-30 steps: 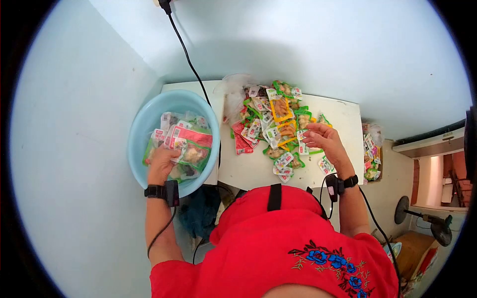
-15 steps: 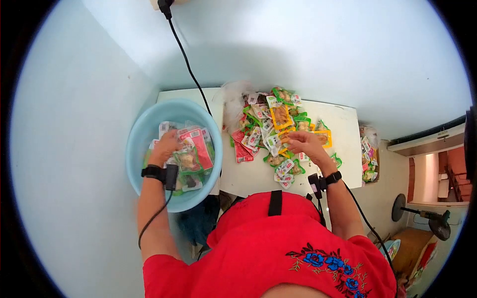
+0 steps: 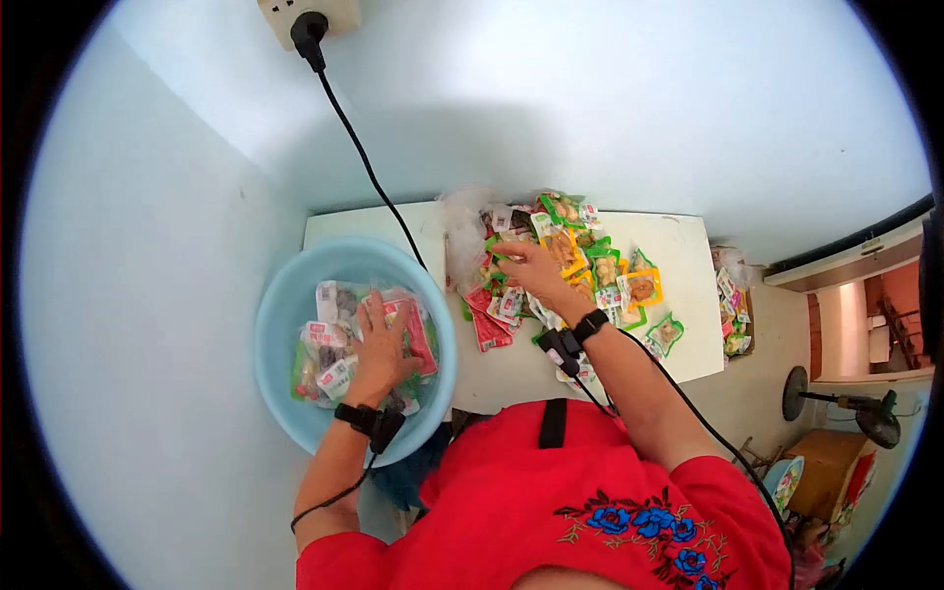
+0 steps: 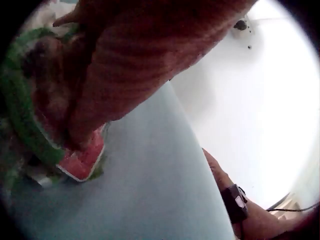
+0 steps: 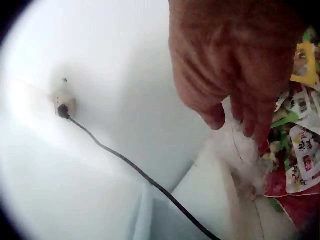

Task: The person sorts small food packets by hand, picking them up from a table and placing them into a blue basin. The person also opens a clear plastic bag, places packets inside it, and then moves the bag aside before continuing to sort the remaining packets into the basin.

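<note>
Inside a light blue basin (image 3: 270,334), my left hand (image 3: 382,352) lies over a heap of sealed food packets, its fingers spread. Among these are a red-edged packet (image 3: 421,339) beside the fingers and a white-labelled packet (image 3: 324,334) to their left. The left wrist view has the left hand (image 4: 135,60) over green-edged and red packets. My right hand (image 3: 536,275) reaches over the left part of a packet pile on the white table (image 3: 678,236). Its fingers are loosely bent with nothing between them, and red packets (image 3: 484,323) lie just below. In the right wrist view its fingertips point down beside the pile.
A clear plastic bag (image 3: 467,221) sits at the pile's left. Yellow-edged (image 3: 642,287) and green-edged (image 3: 666,334) packets lie at its right. A black cord (image 3: 359,147) runs from the wall socket down behind the basin. A box of packets (image 3: 733,305) stands right of the table.
My right hand has moved left across the pile. A yellow-edged packet shows at the pile's right side. The left hand has shifted right inside the basin and spread its fingers.
</note>
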`<state>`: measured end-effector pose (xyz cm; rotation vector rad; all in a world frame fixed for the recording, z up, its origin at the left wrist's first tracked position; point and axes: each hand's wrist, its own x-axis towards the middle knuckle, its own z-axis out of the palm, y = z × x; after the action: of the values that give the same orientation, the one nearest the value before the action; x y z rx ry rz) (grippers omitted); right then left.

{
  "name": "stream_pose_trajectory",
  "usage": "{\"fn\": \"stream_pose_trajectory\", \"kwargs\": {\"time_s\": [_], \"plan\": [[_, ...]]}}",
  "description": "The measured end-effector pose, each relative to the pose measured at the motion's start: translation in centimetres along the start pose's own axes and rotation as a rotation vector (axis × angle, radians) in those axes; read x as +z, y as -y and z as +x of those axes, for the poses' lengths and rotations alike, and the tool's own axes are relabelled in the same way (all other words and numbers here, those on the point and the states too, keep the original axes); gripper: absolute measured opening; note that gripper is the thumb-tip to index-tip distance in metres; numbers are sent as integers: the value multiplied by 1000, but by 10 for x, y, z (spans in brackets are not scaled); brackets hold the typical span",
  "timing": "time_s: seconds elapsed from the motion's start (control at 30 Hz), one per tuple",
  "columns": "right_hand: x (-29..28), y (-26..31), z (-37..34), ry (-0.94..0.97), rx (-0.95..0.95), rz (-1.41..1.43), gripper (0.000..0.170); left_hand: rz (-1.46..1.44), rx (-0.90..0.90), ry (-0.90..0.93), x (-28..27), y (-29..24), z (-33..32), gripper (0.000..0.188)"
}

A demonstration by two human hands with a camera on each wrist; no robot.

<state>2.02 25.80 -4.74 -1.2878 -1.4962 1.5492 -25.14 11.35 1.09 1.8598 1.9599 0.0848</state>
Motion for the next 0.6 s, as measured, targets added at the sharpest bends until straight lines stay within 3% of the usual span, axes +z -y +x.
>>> {"fn": "stream_pose_trajectory", "kwargs": {"time_s": [0.2, 0.3, 0.33, 0.57, 0.6], "plan": [[21, 16, 59, -187, -283, -432, 32, -51, 38, -29, 18, 19, 8, 108], [27, 15, 77, -230, -504, -823, 30, -43, 14, -8, 21, 19, 9, 107], [32, 19, 82, -180, -461, -851, 30, -42, 12, -5, 22, 20, 10, 107], [46, 34, 111, 48, -651, -1430, 17, -33, -29, 41, 26, 22, 15, 107], [48, 34, 115, 52, -677, -1404, 15, -29, -31, 41, 25, 23, 14, 106]]}}
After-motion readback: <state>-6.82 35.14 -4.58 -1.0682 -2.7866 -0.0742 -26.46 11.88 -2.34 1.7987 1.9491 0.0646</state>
